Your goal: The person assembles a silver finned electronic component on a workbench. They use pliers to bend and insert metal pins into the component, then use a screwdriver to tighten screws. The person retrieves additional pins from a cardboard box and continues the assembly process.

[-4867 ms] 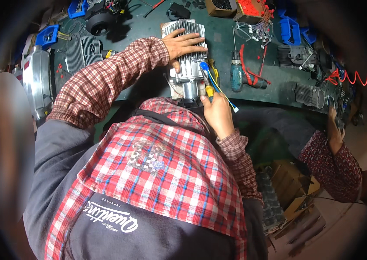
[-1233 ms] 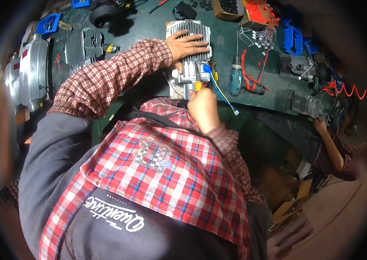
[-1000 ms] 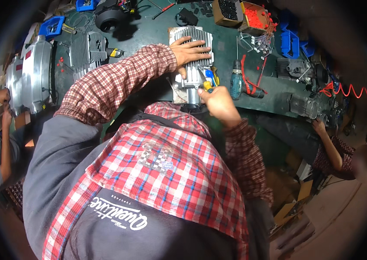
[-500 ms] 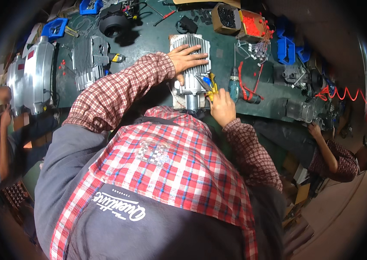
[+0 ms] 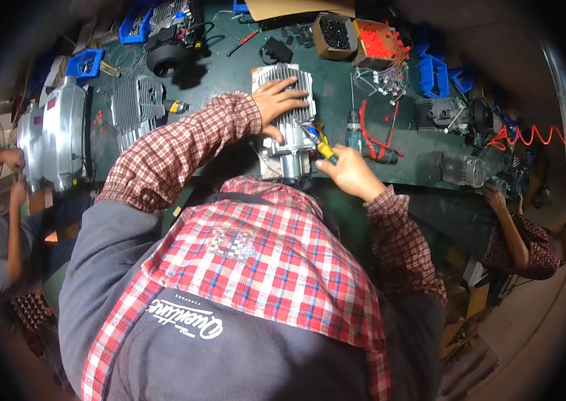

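Note:
A silver finned metal housing (image 5: 302, 107) lies on a pale board (image 5: 266, 164) at the near edge of the green bench. My left hand (image 5: 279, 103) rests on its fins, fingers spread and stretched out, the thumb toward the near end. My right hand (image 5: 351, 172) is closed around the yellow-and-teal handles of a pair of pliers (image 5: 324, 148). Their tip points up and left, over the right side of the housing near a small blue part. I cannot tell whether the jaws touch anything. Right of the pliers lies a teal-and-black power drill (image 5: 355, 137).
Cartons of black parts (image 5: 336, 35) and red caps (image 5: 380, 43) stand at the far right, with white-plugged wires (image 5: 383, 83) before them. Another finned housing (image 5: 137, 107) lies left. Big silver casings (image 5: 62, 137) stand farther left. Co-workers sit at both sides, hands on parts.
The pliers' handles, spread apart before, are now closer together. My right hand has moved a little right, away from the housing. My left hand stays on the fins. The whole view has shifted slightly.

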A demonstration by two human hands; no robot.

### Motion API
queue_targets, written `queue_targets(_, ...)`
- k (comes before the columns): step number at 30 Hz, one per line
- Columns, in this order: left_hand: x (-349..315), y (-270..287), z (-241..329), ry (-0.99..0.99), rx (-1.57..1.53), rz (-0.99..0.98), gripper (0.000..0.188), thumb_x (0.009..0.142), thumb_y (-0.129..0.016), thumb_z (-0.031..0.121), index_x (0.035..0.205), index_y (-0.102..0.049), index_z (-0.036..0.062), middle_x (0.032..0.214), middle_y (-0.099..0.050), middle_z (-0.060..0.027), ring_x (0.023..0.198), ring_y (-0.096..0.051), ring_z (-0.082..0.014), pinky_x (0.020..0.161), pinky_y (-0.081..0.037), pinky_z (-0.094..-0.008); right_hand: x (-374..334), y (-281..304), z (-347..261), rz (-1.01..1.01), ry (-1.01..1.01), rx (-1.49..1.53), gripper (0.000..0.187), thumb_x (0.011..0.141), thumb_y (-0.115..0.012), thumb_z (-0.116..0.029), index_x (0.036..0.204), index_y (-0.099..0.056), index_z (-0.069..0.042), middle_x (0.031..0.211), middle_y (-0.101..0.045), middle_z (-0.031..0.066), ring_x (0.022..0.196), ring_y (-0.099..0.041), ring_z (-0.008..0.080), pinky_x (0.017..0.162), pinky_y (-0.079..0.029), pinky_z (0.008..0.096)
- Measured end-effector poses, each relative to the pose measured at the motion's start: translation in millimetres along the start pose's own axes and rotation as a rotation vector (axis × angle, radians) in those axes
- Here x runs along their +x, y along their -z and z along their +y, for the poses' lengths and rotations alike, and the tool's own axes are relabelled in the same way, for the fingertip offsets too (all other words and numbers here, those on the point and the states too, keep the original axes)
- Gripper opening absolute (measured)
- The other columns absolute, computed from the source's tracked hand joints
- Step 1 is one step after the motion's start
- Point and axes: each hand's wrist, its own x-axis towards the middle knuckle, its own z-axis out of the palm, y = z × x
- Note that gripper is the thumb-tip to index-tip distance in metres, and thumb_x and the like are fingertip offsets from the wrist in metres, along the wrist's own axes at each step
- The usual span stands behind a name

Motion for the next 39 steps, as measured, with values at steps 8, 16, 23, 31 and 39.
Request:
queue_targets(8,33,37,-15,0.065,-0.107,0.191,0.014,0.09,-0.063,0.02,0.103,-0.066,0.0152,0.106,-0.069,-0.0032,0.117,-0.058,-0.0228,0.101,-0.044,-0.0445,1,26,-35,0.231,0.08,-0.197,0.029,0.087,-0.069,-0.021,0.094,-0.062,0.007,0.096,-0.057,0.021,0.091,-0.057,0.0414,0.08,-0.046,0.0469)
queue_targets(16,97,64,-54,0.668,-1.363,1.116,0.022,0.101,-0.05,0.017,0.107,-0.065,0.002,0.082,-0.066,-0.0056,0.082,-0.068,-0.0187,0.076,-0.058,-0.033,-2,20,-33,0.532,0.197,0.095,0.016,0.086,-0.068,-0.01,0.094,-0.064,0.004,0.096,-0.06,0.0178,0.088,-0.06,0.0357,0.08,-0.047,0.0402)
queue_targets(23,84,110,56,0.446,-0.931,0.673,0.022,0.1,-0.053,0.018,0.112,-0.065,0.0045,0.07,-0.058,0.0022,0.058,-0.048,-0.006,0.054,-0.04,-0.0214,-23,28,-63,0.735,0.17,0.169,0.02,0.089,-0.067,-0.012,0.098,-0.064,0.005,0.107,-0.059,0.0157,0.094,-0.061,0.0322,0.084,-0.047,0.0384)
queue_targets(31,36,146,119,0.485,-1.573,0.522,0.02,0.105,-0.041,0.026,0.109,-0.046,0.0064,0.066,-0.046,-0.0004,0.048,-0.035,-0.0066,0.042,-0.029,-0.0227,-21,51,-83,0.783,0.341,-0.002,0.027,0.088,-0.068,-0.015,0.105,-0.063,0.005,0.125,-0.052,0.019,0.112,-0.053,0.0365,0.094,-0.044,0.0422)
queue_targets(39,16,158,121,0.37,-1.988,0.409,0.029,0.102,-0.047,0.041,0.102,-0.051,0.0121,0.059,-0.037,0.0029,0.05,-0.038,-0.0106,0.045,-0.033,-0.0238,9,60,-84,0.808,0.556,-0.246,0.026,0.08,-0.073,-0.013,0.097,-0.062,0.002,0.129,-0.052,0.0162,0.113,-0.051,0.035,0.095,-0.042,0.0433)
